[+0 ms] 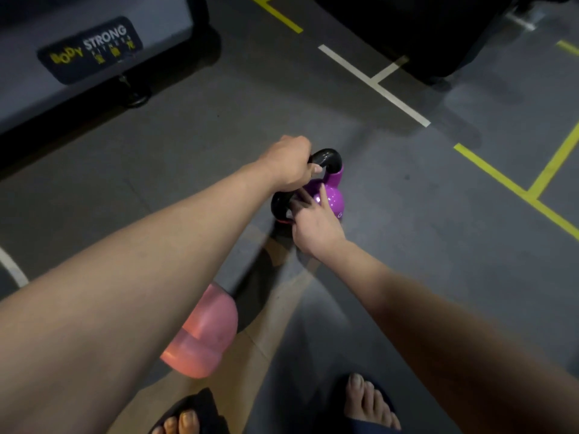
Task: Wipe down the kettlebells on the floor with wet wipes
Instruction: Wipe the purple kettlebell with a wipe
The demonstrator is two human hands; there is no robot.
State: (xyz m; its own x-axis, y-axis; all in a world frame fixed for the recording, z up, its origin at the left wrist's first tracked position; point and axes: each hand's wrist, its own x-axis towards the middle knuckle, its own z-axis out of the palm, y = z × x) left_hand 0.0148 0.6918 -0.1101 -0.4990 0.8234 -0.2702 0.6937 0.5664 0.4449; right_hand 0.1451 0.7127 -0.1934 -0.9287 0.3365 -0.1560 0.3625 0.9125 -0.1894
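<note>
On floor [423, 220] | left hand [291, 164] grip clasps handle [329, 156] of purple kettlebell [332, 200] | right hand [313, 225] unclenched, touching its body

- Setting: a gym, the camera looking down at its dark grey floor [407, 261].
- A grey padded box [47, 98] is lying at upper left, carrying a label [91, 48] reading "BODY STRONG", with smaller blurred print beneath.
- Yellow lines [501, 180] and a white line [372, 83] are running across the floor, meeting at right angles.
- A purple kettlebell [332, 202] is showing at centre; a pink kettlebell [203, 333] is sitting nearer the camera, blurred.
- Black equipment [423, 32] is filling the upper right, too dark to identify.
</note>
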